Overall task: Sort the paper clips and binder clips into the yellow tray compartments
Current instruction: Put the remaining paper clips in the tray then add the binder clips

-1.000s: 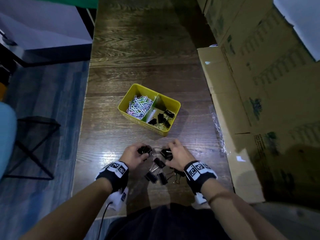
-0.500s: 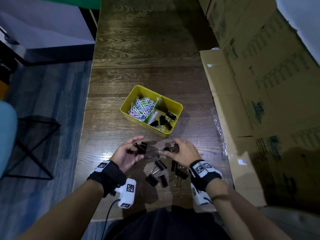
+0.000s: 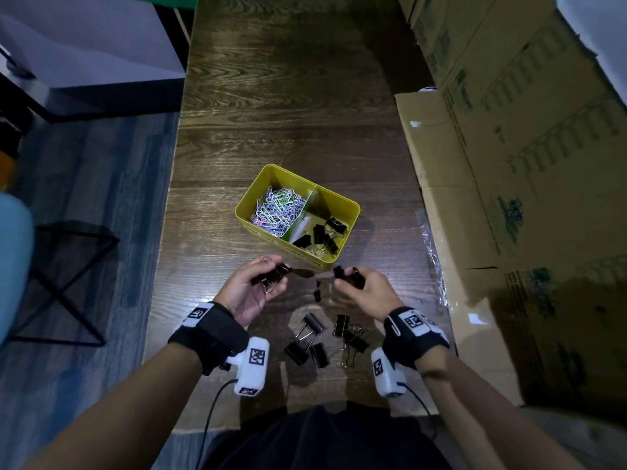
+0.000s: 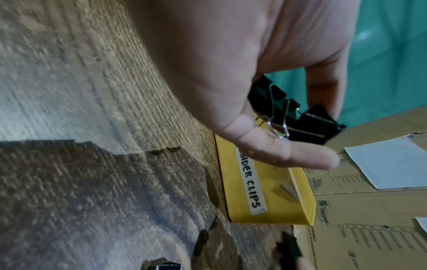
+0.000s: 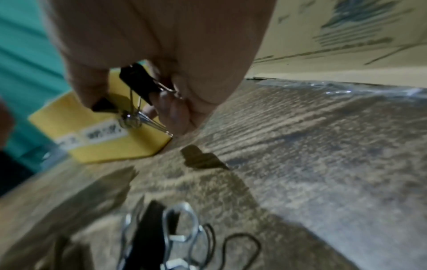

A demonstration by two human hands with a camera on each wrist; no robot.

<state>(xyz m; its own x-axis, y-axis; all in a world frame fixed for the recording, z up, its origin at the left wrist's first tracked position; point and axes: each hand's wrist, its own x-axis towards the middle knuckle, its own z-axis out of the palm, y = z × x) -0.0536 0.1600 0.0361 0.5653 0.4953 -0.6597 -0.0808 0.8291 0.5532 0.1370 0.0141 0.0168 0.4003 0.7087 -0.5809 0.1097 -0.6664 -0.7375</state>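
The yellow tray (image 3: 353, 212) stands mid-table, with coloured paper clips (image 3: 276, 212) in its left compartment and black binder clips (image 3: 324, 234) in its right one. My left hand (image 3: 252, 288) is raised just before the tray, palm up, and holds black binder clips (image 3: 271, 275), also seen as binder clips (image 4: 309, 120) between its fingers. My right hand (image 3: 359, 288) grips more black binder clips (image 3: 349, 276), the same binder clips (image 5: 141, 82) in its wrist view. Several loose binder clips (image 3: 320, 340) lie on the table between my wrists. A label on the tray wall (image 4: 277, 210) reads "BINDER CLIPS".
Flattened cardboard boxes (image 3: 509, 164) lean along the table's right side, with a crumpled plastic sheet (image 3: 436, 266) at their foot. The wooden table (image 3: 288, 96) stretches away beyond the tray. A black metal stool frame (image 3: 68, 283) stands on the floor at left.
Both hands have lifted off the pile with binder clips in them and moved forward toward the tray's near wall. The left hand has turned palm up.
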